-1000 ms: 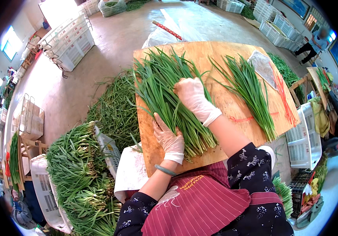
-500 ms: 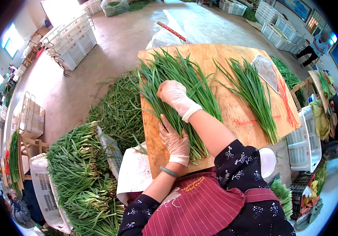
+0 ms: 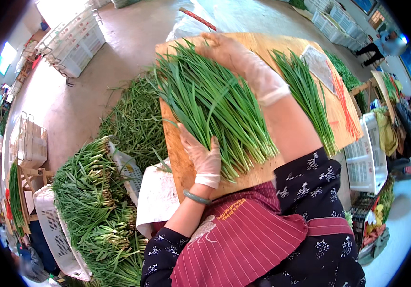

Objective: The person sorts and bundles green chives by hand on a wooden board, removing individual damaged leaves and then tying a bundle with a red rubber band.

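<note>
A broad pile of garlic chives (image 3: 210, 110) lies on the wooden board (image 3: 172, 167) in front of me, its pale cut ends toward my apron. My left hand (image 3: 204, 160), in a thin clear glove, rests against the pile's near left side; thumb and fingers are apart. Past the far leaf tips, my right hand (image 3: 232, 55), gloved too and slightly blurred, reaches across the board with its fingers stretched out. To the right lies a smaller bunch of chives (image 3: 306, 95), apart from the pile.
Red ties (image 3: 346, 110) and a whitish mesh piece (image 3: 318, 67) lie on the board's right side. Loose leaves (image 3: 134, 124) heap at left. A white crate (image 3: 55, 229) beside me is piled with chives (image 3: 95, 205). More white crates (image 3: 74, 43) stand behind. A person (image 3: 380, 48) sits far right.
My right hand has moved from the middle of the chives to their far tips. The pile now spreads wider to the right. My left hand stays at its left side.
</note>
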Action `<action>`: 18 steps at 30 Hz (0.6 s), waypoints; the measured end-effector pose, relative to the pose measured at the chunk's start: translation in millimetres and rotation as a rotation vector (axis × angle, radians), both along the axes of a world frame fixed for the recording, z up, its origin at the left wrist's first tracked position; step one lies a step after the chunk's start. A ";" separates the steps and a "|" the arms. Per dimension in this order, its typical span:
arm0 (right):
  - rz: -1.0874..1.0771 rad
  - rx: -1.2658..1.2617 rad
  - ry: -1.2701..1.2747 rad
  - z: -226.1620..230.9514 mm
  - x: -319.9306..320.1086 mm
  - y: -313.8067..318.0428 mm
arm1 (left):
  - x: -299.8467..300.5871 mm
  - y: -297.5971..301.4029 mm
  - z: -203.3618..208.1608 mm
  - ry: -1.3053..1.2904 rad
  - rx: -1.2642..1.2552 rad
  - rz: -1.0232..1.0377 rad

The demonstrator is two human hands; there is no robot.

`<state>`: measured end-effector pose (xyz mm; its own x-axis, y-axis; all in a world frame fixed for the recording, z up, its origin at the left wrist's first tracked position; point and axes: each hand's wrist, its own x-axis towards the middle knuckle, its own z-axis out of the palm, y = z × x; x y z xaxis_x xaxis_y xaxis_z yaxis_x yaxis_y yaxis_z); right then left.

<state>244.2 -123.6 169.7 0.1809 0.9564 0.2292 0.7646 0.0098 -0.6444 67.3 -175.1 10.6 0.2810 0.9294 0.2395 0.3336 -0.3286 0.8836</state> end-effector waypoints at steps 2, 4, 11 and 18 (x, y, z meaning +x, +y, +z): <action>-0.135 -0.228 -0.224 -26.6 -6.2 -17.8 | -14.2 11.2 -4.3 0.006 -0.002 0.048; -0.304 -0.466 -0.368 -50.3 -11.3 -75.8 | -10.4 11.7 -0.7 0.009 -0.054 -0.012; -0.388 -0.234 -0.012 -135.4 -6.1 -142.7 | -3.5 16.3 -0.4 -0.065 -0.021 0.002; -0.540 -0.072 -0.273 -143.5 -9.7 -147.5 | -24.1 20.0 -6.6 -0.088 -0.135 0.097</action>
<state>234.5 -271.1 26.3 0.5883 0.7607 0.2744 0.7874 -0.4615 -0.4087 43.2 -155.1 4.0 0.1721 0.9764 0.1303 0.2774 -0.1749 0.9447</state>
